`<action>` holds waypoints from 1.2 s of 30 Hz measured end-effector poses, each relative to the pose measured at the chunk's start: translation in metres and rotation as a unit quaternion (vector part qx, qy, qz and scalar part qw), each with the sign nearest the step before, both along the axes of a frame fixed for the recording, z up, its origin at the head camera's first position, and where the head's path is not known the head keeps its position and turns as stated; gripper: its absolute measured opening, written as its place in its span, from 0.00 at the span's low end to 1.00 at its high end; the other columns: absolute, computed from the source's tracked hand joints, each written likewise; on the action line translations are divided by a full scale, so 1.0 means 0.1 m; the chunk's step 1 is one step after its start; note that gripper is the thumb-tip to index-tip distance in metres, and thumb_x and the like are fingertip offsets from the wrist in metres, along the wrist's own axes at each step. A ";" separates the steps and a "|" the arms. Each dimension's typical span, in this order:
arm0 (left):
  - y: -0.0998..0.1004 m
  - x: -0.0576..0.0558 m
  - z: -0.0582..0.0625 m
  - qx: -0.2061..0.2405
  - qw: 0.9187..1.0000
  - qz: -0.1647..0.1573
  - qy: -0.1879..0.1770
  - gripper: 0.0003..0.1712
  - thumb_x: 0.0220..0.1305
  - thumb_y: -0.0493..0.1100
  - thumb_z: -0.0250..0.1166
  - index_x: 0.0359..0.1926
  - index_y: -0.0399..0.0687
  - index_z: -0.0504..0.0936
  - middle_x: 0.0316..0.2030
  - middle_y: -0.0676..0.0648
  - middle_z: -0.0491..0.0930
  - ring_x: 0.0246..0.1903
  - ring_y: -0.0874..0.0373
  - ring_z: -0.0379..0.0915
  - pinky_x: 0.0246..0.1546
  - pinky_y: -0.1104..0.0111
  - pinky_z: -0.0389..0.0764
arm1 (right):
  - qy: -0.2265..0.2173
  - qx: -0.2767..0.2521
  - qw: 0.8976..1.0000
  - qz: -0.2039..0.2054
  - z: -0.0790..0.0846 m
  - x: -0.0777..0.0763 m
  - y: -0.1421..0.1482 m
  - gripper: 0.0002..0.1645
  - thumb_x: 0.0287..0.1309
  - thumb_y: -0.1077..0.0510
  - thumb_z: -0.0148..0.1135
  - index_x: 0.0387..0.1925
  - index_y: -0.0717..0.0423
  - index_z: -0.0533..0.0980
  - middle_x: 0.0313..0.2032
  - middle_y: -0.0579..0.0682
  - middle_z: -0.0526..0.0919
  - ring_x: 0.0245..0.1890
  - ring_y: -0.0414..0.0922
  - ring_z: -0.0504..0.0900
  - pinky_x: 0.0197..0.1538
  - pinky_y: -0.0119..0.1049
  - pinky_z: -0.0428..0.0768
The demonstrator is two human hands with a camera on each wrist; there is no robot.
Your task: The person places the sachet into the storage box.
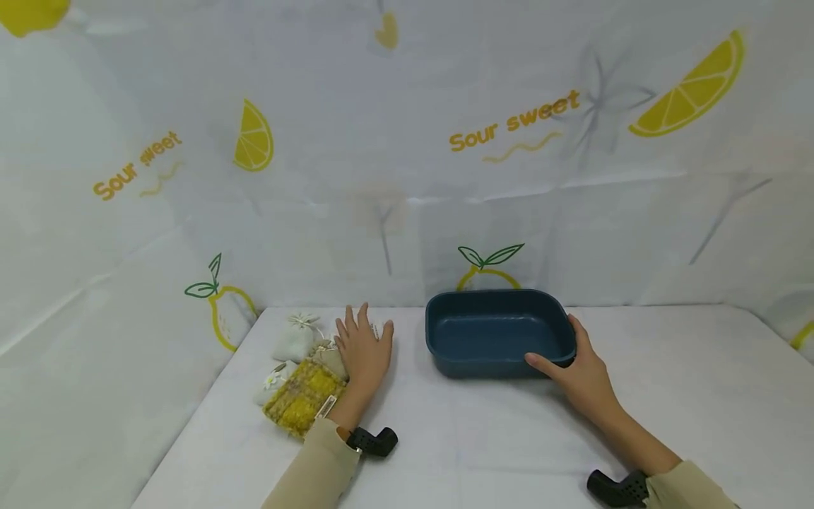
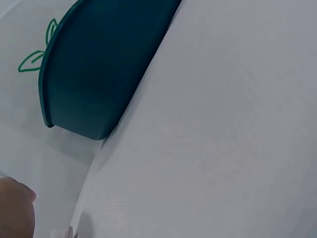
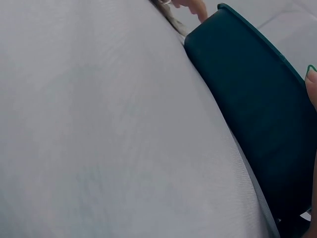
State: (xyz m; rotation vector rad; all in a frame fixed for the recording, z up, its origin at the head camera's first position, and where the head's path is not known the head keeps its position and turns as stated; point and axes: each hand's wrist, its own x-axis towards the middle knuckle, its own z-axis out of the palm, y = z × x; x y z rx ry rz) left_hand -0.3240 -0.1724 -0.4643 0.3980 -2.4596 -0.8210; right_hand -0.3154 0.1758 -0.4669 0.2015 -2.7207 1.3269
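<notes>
My right hand [image 1: 588,385] holds the dark blue rectangular tub [image 1: 496,369] by its right end, thumb over the near rim and fingers at the side. The tub stands on the white table, and nothing shows inside it. To its left, my left hand [image 1: 365,357] has its fingers spread over a group of small pouches. Beside that hand lie a yellow plaid fuzzy pouch [image 1: 304,398] with a label, a beige pouch [image 1: 329,359], a white pouch with a bow [image 1: 295,343] and a white one with a flower [image 1: 277,376]. Something pale with print is partly hidden behind the fingers.
A white cloth [image 1: 407,240] printed with lemons and lettering hangs right behind the tub. The white tabletop [image 1: 477,445] extends in front of the tub and to its right. Each wrist wears a black camera mount [image 1: 375,442].
</notes>
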 end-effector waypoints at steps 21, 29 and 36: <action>-0.09 -0.05 -0.09 0.017 0.998 -0.037 -0.037 0.45 0.62 0.51 0.72 0.75 0.42 0.64 0.74 0.27 0.58 0.75 0.27 0.49 0.74 0.38 0.53 | 0.010 0.004 1.000 -0.003 0.01 -0.03 0.03 0.69 0.58 0.34 0.68 0.81 0.52 0.34 0.79 0.68 0.49 0.74 0.73 0.55 0.67 0.73 0.61; -0.13 -0.01 -0.11 -0.015 0.997 -0.053 -0.055 0.43 0.63 0.52 0.71 0.75 0.46 0.66 0.69 0.31 0.70 0.69 0.31 0.65 0.70 0.42 0.65 | 0.004 0.001 1.000 -0.003 0.00 -0.01 -0.01 0.70 0.57 0.34 0.69 0.82 0.51 0.34 0.79 0.66 0.47 0.75 0.72 0.54 0.68 0.73 0.60; -0.12 -0.04 -0.09 0.030 0.996 -0.087 0.006 0.36 0.64 0.42 0.70 0.72 0.51 0.71 0.36 0.36 0.87 0.13 0.60 0.64 0.18 0.67 0.69 | 0.011 -0.002 1.000 -0.007 0.00 0.01 0.00 0.70 0.57 0.35 0.69 0.81 0.52 0.34 0.79 0.68 0.49 0.75 0.72 0.55 0.69 0.72 0.61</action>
